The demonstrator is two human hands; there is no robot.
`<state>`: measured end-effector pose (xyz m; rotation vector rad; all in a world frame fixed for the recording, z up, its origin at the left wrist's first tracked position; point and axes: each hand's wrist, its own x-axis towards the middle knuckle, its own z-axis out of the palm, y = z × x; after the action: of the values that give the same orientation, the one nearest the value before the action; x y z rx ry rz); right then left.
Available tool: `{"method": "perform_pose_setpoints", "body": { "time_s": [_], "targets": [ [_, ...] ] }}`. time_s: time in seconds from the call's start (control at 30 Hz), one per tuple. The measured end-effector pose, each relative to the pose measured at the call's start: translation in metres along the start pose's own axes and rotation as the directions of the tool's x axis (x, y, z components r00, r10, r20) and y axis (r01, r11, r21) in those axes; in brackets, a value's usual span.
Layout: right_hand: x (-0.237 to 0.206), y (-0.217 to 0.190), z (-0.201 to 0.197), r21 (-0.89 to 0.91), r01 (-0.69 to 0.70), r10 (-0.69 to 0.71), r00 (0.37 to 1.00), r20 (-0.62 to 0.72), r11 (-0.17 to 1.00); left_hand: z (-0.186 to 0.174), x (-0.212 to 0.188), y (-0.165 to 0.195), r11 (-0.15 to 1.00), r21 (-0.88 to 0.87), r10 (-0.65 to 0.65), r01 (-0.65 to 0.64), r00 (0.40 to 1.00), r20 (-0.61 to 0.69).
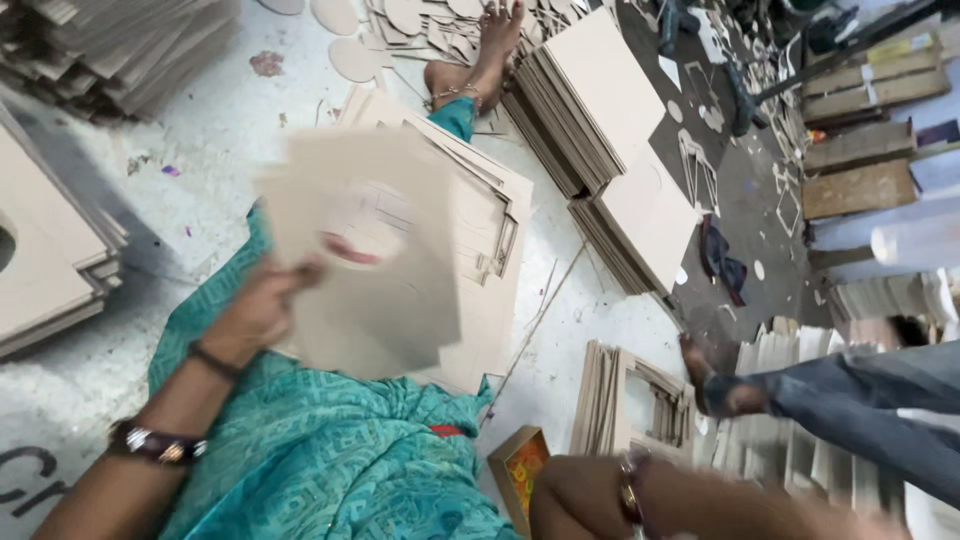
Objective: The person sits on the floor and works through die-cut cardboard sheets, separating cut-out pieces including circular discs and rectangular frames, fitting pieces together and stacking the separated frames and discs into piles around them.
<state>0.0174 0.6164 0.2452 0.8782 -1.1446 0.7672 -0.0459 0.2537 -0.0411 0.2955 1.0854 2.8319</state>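
My left hand (258, 308) grips a beige cut board sheet (365, 250) by its left edge; the sheet is blurred and held above my lap. Under it lies a pile of similar cut-out boards (495, 235) on my outstretched leg in teal cloth (330, 450). My right hand (580, 495) is at the bottom edge, fingers curled, next to a small orange box (518, 470); whether it holds anything is not visible. A watch and thread band sit on my left wrist.
Stacks of beige boards (610, 110) stand beyond my foot (490, 50) and at the left (50, 260). Cut frames (640, 400) lean at the lower right. Another person's leg in jeans and sandal (800, 395) reaches in from the right. Scraps litter the floor.
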Motion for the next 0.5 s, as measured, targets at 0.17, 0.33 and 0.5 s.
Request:
{"method": "perform_pose_setpoints", "body": {
  "time_s": [0.17,0.33,0.5],
  "targets": [
    [-0.102,0.072,0.09,-0.49,-0.387,0.609,0.301,0.734,0.781,-0.079,-0.051,0.062,0.972,-0.119,0.17,-0.203,0.955,-0.245],
    [-0.252,-0.021,0.068,-0.755,-0.289,0.546,-0.548,0.634,0.588,-0.145,-0.085,0.094,0.984,0.077,0.18,-0.163,0.868,-0.463],
    [-0.266,-0.062,0.067,-0.672,-0.349,0.597,-0.308,0.741,0.653,-0.123,-0.092,0.082,0.946,0.048,0.32,-0.321,0.9,-0.297]
  ]
}}
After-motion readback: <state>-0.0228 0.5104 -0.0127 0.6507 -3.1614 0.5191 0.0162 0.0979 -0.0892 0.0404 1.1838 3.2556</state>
